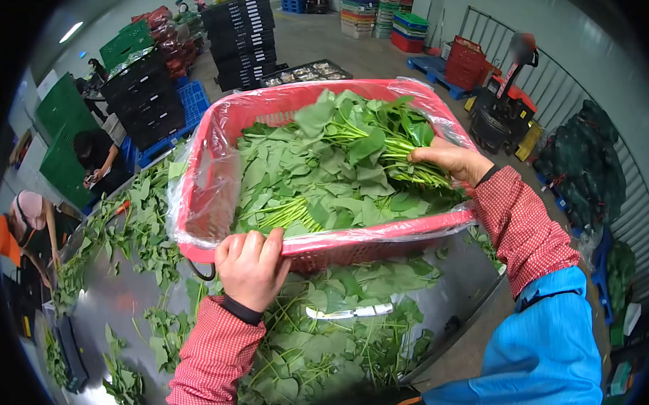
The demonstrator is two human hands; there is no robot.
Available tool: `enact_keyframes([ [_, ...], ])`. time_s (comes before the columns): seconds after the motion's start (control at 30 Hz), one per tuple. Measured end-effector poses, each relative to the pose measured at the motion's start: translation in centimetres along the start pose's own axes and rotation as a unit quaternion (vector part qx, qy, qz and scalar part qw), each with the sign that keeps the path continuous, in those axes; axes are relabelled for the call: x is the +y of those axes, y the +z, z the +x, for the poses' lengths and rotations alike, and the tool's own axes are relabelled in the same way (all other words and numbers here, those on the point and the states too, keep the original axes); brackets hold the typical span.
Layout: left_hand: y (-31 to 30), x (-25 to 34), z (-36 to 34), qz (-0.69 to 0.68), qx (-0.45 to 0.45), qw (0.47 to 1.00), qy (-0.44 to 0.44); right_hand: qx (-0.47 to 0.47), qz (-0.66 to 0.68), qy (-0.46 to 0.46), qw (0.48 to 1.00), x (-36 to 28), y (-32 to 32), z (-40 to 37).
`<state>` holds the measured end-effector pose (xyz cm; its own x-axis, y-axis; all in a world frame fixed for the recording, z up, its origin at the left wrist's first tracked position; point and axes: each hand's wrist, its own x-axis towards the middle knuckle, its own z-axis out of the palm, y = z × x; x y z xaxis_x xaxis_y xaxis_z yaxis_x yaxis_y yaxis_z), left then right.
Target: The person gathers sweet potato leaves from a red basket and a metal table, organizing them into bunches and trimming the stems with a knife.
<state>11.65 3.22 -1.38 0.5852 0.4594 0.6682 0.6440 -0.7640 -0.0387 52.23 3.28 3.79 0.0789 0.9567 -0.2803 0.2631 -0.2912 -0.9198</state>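
A red plastic basket [199, 188], lined with clear plastic film, stands tilted towards me on the table. Leafy greens [290, 164] with long stems fill much of it. My left hand [251, 266] is closed over the near rim, towards its left corner. In my right hand [455, 159] is a bunch of leafy greens [372, 143], gripped by the stems inside the basket's right side, leaves pointing left. Below the basket, a white-handled knife [349, 312] lies among loose greens.
Loose greens [147, 230] are strewn over the metal table [106, 305]. Two people [98, 158] work at the left. Stacked black crates [241, 40] rise behind the basket. A pallet truck [502, 105] and netted sacks [582, 161] stand to the right.
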Motion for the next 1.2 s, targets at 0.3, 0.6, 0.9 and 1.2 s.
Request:
enact_keyframes([
  [0.3,-2.0,0.5,-0.6,-0.089,-0.011,0.995,-0.035,0.008,0.143,-0.087,0.986,-10.6,6.1,-4.6],
  [0.6,-9.8,1.0,-4.4,0.108,0.12,0.984,0.073,-0.23,0.054,-0.314,0.919,-6.9,26.5,-10.6],
  [0.9,-14.6,-0.7,-10.8,-0.058,-0.082,0.993,-0.057,-0.185,-0.018,-0.144,0.972,-1.5,27.1,-11.9],
  [1.2,-12.0,-4.9,-18.1,-0.538,-0.26,0.667,-0.445,0.085,-0.525,-0.27,0.803,20.8,26.0,-11.3],
])
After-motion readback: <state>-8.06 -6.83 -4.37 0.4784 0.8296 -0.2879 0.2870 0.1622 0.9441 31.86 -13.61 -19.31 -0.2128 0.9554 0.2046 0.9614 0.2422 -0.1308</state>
